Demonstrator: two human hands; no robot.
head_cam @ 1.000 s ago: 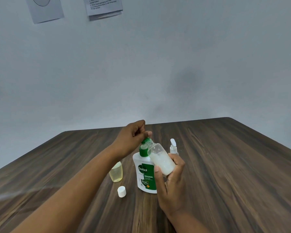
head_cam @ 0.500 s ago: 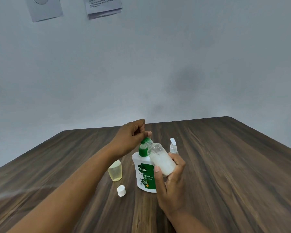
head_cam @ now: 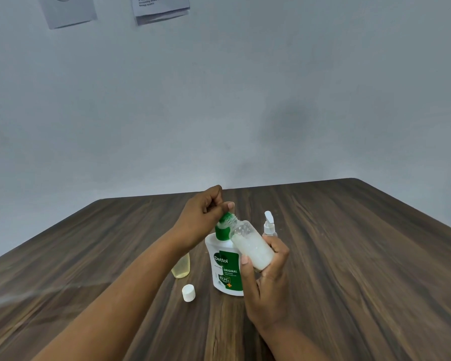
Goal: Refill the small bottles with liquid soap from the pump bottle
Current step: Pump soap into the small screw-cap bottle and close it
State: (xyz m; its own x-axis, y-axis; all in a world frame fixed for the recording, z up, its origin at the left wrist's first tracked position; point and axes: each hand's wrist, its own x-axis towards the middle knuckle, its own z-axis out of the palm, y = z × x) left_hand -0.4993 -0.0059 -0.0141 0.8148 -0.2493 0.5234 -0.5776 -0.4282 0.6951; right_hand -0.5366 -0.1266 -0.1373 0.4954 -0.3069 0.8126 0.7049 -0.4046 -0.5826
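Gripping a clear small bottle (head_cam: 253, 246), my right hand (head_cam: 266, 290) tilts it. My left hand (head_cam: 201, 220) pinches the green-topped pump bottle (head_cam: 223, 267).

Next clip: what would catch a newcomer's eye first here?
The right hand tilts a small clear bottle, part full of white liquid, mouth against the green nozzle of the pump bottle in the middle of the table, while the left hand grips the pump head. A loose white cap lies just left of the pump bottle, in front of a small yellow bottle.
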